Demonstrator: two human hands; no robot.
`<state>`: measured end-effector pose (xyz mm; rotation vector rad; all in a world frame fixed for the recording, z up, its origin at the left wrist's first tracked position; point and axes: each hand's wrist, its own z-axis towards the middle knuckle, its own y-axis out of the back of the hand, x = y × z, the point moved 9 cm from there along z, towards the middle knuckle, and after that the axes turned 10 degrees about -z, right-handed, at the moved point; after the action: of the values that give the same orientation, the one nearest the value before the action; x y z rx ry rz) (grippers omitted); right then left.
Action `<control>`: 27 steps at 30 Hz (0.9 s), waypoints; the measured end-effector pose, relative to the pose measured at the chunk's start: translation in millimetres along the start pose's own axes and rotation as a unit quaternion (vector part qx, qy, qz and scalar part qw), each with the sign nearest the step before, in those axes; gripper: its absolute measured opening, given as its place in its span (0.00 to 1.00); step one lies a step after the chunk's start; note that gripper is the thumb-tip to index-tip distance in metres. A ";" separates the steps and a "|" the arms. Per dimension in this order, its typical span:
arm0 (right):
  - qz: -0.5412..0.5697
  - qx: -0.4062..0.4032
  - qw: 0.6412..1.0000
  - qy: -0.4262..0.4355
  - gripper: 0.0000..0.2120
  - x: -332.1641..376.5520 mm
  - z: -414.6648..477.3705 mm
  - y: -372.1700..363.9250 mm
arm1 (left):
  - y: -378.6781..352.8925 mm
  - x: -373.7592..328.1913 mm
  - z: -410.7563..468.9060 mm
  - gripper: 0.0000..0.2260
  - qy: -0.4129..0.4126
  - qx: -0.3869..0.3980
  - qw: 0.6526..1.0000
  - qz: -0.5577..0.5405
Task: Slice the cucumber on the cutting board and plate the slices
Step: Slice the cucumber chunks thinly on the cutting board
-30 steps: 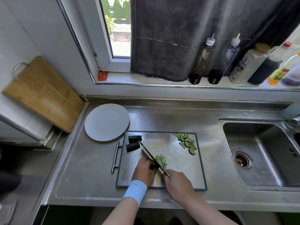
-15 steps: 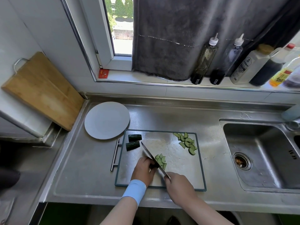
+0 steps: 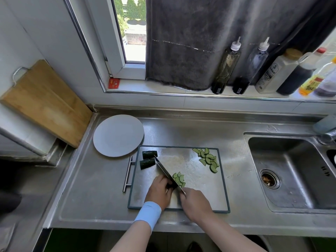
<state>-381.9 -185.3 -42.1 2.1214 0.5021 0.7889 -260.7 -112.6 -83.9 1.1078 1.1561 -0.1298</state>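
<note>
**The blade sits right by the left fingers**

The left hand (image 3: 158,191) is on the near part of the steel cutting board (image 3: 200,197). Its fingers curl down and hold a cucumber piece. That piece is mostly hidden under the fingers and the blade, so I cannot tell how much is left. The right hand (image 3: 195,202) is wrapped tight round the handle of the knife (image 3: 168,174).

What matters most is the blade and the left fingers. They are touching or almost touching. The blade runs on a slant, from the right hand up to a tip that is far and to the left. The held piece is on the left side of the blade, so the left hand is nearer to it. I think its long way goes across the blade. The fresh slices (image 3: 179,180) lie just on the right side.

Two cucumber chunks (image 3: 148,159) lie at the far left corner of the board, close to the knife tip. Their long way goes left to right. A pile of slices (image 3: 207,159) is at the far right corner. The plate (image 3: 118,135) is just past the far left corner, with no slices on it yet.
</note>
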 end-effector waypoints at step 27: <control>0.011 0.016 1.000 -0.013 0.12 -2.6 -0.8 -3.5 | 5.2 -0.9 0.0 0.04 0.020 -0.014 1.000 -0.018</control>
<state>-384.6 -184.2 -45.4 2.1665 0.4808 0.7687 -258.1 -110.4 -79.9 1.0705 1.2108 -0.1187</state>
